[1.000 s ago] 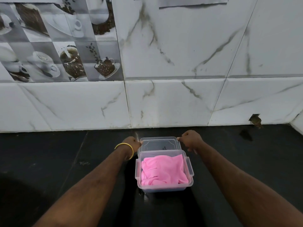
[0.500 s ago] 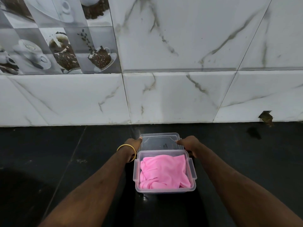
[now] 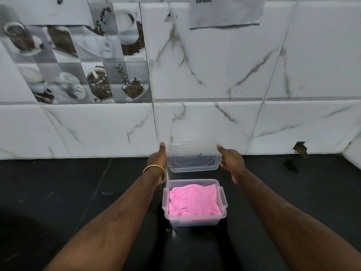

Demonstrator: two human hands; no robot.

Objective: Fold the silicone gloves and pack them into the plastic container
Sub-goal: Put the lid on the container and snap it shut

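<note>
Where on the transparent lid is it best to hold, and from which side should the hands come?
By its two short ends, one hand from each side, as the left hand and right hand do now. The lid is wide and flat, so end grips likely keep it level over the container holding the pink gloves.

Both hands (image 3: 158, 160) (image 3: 231, 162) outstretched, fingers curled

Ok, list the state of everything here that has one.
Container: open, on the counter, gloves inside.
Gloves: folded, packed in the container.
Lid: off, held up beyond the container.
Left hand: grips the lid's left edge.
Right hand: grips the lid's right edge.
</note>
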